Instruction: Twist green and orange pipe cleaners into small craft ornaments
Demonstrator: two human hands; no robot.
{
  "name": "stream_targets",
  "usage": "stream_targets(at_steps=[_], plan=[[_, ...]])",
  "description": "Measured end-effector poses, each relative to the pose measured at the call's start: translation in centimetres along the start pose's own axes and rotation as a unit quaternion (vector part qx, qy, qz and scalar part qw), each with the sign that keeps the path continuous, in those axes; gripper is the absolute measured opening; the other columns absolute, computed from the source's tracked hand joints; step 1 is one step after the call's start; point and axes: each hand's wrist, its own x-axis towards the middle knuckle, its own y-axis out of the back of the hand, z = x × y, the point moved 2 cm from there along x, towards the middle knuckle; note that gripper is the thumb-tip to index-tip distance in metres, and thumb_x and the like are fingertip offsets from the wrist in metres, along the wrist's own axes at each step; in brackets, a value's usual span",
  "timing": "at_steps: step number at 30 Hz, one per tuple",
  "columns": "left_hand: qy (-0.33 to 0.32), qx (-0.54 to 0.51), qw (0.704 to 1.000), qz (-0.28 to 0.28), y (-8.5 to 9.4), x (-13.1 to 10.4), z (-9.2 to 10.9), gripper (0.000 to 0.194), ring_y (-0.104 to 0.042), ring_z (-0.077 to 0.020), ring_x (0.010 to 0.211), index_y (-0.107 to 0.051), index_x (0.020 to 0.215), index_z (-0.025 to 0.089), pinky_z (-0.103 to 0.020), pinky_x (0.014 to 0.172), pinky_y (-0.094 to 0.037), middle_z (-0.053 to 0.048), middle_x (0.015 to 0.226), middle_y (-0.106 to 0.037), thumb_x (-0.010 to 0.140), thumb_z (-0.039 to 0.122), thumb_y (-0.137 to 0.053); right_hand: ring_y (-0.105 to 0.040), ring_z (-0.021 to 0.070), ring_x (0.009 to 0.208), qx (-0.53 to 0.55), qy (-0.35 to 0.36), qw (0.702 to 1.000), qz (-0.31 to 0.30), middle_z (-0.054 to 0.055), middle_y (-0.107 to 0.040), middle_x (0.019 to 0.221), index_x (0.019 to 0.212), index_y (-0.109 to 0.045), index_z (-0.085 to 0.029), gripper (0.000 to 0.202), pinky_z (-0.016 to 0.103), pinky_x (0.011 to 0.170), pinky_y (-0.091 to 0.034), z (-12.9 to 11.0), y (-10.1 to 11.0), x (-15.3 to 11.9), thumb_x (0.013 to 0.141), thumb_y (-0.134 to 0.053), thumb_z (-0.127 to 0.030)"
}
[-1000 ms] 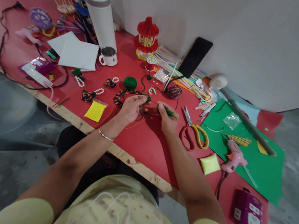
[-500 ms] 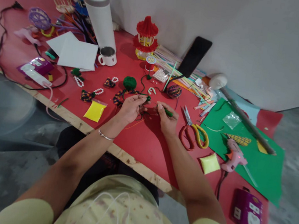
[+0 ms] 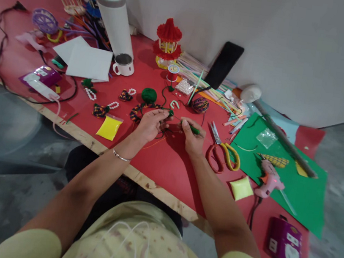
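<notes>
Between the fingertips of my left hand (image 3: pixel 151 125) is a small piece of dark green yarn work (image 3: pixel 171 113). My right hand (image 3: pixel 192 136) grips a crochet hook (image 3: pixel 194 129) by its green handle, the thin metal shaft pointing left toward the yarn. Hook tip and yarn are close together; whether they touch is too small to tell. Just behind my left hand lie a green yarn ball (image 3: pixel 149 95) and a multicoloured braided ring (image 3: pixel 136 112). A multicoloured yarn ball (image 3: pixel 200 105) sits behind my right hand.
Scissors (image 3: pixel 224 151) lie right of my right hand, near a pink glue gun (image 3: pixel 270 179) on green sheet (image 3: pixel 303 194). Yellow packet (image 3: pixel 110 127), beaded yarn pieces (image 3: pixel 100 110) and a white mug (image 3: pixel 123 65) are leftward. A phone (image 3: pixel 224 66) leans at the back.
Almost nothing differs. Both hands hold nearly the same place, with the yarn piece and the hook still in their fingers.
</notes>
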Motion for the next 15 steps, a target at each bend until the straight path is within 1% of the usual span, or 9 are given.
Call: stream_targets(at_steps=[6, 11, 13, 15], plan=[[-0.003, 0.016, 1.0, 0.006, -0.07, -0.01, 0.01, 0.024, -0.07, -0.0138, 0.078, -0.069, 0.083, 0.015, -0.02, 0.057, -0.051, -0.001, 0.078, -0.071, 0.064, 0.018, -0.084, -0.07, 0.0145, 0.071, 0.013, 0.013, 1.0, -0.004, 0.001, -0.076, 0.08, 0.096, -0.079, -0.021, 0.026, 0.029, 0.067, -0.059, -0.01, 0.0, 0.07, 0.083, -0.074, -0.043], [-0.023, 0.033, 0.999, 0.007, -0.07, 0.1, -0.13, 0.027, -0.068, -0.0118, 0.07, -0.069, 0.082, 0.014, -0.019, 0.054, -0.05, 0.0, 0.074, -0.069, 0.061, 0.018, -0.085, -0.071, 0.0153, 0.072, 0.019, 0.011, 1.0, -0.009, 0.002, -0.076, 0.08, 0.099, -0.078, -0.021, 0.029, 0.028, 0.065, -0.057, 0.37, 0.03, 0.05, 0.084, -0.072, -0.045], [-0.033, 0.043, 0.999, 0.005, -0.09, 0.1, -0.16, 0.029, -0.067, -0.0116, 0.067, -0.069, 0.083, 0.014, -0.019, 0.052, -0.049, 0.0, 0.074, -0.069, 0.061, 0.02, -0.086, -0.071, 0.0153, 0.072, 0.018, 0.014, 1.0, 0.012, 0.002, -0.076, 0.081, 0.099, -0.077, -0.021, 0.032, 0.028, 0.065, -0.056, 0.47, 0.16, 0.16, 0.087, -0.068, -0.049], [-0.037, 0.055, 0.998, 0.003, -0.13, 0.06, -0.18, 0.029, -0.067, -0.0114, 0.065, -0.069, 0.084, 0.015, -0.019, 0.05, -0.048, 0.0, 0.073, -0.069, 0.061, 0.022, -0.086, -0.071, 0.0153, 0.073, 0.025, 0.019, 0.998, 0.054, 0.003, -0.075, 0.082, 0.099, -0.076, -0.021, 0.038, 0.027, 0.064, -0.055, 0.53, 0.44, 0.35, 0.092, -0.059, -0.054]])
